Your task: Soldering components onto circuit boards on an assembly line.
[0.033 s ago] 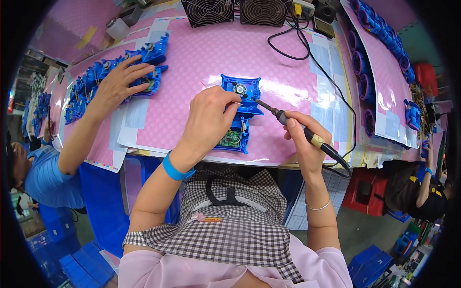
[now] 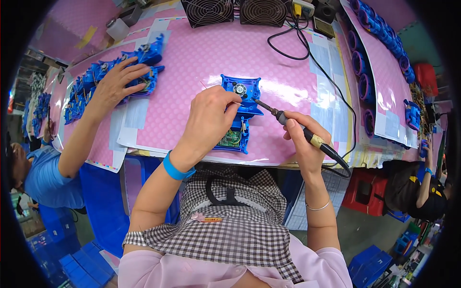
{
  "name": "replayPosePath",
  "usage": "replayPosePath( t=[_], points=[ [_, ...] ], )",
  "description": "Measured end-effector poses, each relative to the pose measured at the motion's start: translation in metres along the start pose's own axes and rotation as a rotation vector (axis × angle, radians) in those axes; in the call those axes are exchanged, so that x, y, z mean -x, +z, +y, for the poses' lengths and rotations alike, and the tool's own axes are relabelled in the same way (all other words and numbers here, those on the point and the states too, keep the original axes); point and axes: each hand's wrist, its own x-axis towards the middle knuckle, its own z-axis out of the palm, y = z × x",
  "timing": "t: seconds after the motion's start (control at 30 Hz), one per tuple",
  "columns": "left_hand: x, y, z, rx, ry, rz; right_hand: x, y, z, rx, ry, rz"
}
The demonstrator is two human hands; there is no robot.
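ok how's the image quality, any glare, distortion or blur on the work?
Head view: bright white glare on the pink mat, right of the blue housing, not hiding it; head view: black corners and strong fisheye warp toward the rim; head view: the left hand and soldering iron show no obvious motion blur.

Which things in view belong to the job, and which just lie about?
In use:
- dark pen-shaped soldering iron, in the right hand
- thin reddish wire, in the left hand
- open blue plastic housing with green circuit board

Apparently lying about:
- translucent white plastic bottle
- blue plastic crate on the floor
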Motion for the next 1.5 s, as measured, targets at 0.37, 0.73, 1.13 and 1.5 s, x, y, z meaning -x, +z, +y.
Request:
replayPosePath(
  t=[0.37,0.73,1.13,1.5],
  points=[
    [0.001,0.0,0.003,0.033,-0.005,-0.014,0.0,-0.001,-0.003,0.012,-0.009,0.012],
    [0.002,0.003,0.003,-0.002,-0.013,-0.024,0.004,0.0,0.0,0.048,-0.013,-0.015],
    [0.002,0.003,0.004,-0.006,-0.014,-0.015,0.008,-0.008,-0.003,-0.006,-0.014,0.034],
    [0.001,0.004,0.001,-0.069,0.026,-0.017,0.018,-0.015,-0.013,-0.046,0.054,0.108]
  ],
)
